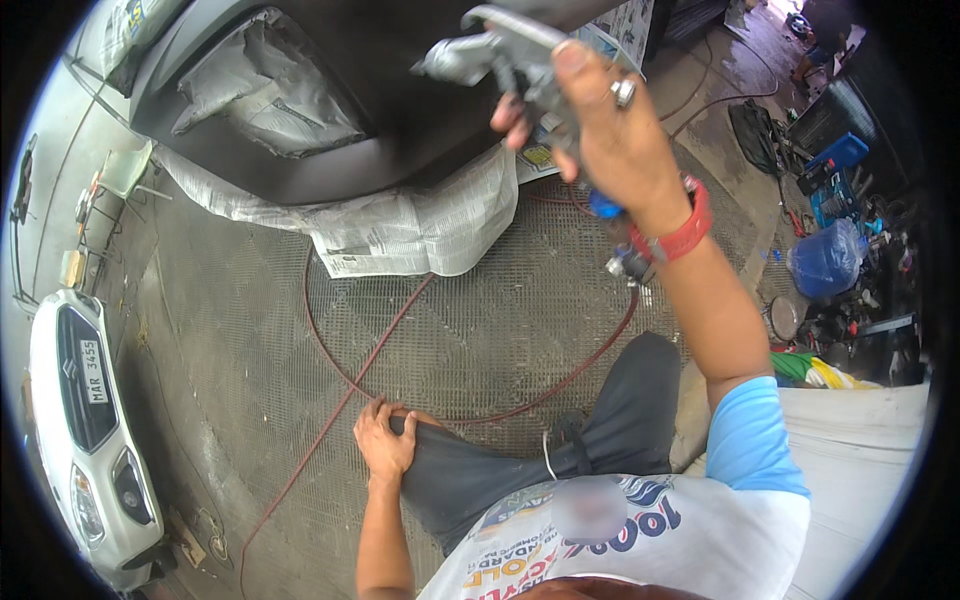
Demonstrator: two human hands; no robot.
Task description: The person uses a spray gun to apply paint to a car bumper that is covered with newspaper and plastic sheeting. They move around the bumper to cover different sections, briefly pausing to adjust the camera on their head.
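My right hand (622,150) is raised at the upper middle, its fingers wrapped around a metal spray gun (465,60). The gun's nozzle points left, in front of a dark grey car body panel (300,187); how wide the gap is I cannot tell. Motion blurs the gun slightly. A red hose (610,350) reaches metal fittings (628,266) hanging below my wrist and loops over the floor. My left hand (385,440) lies on my bent knee, fingers apart, holding nothing. Newspaper (420,235) hangs along the panel's lower edge, and crumpled grey masking (275,95) fills an opening in it.
A white car front (92,430) stands at the left, near a pale green chair (125,170). Along the right lie a blue bucket (826,260), a round tin (787,317) and assorted tools. Dark grating (480,350) covers the floor, crossed by the hose.
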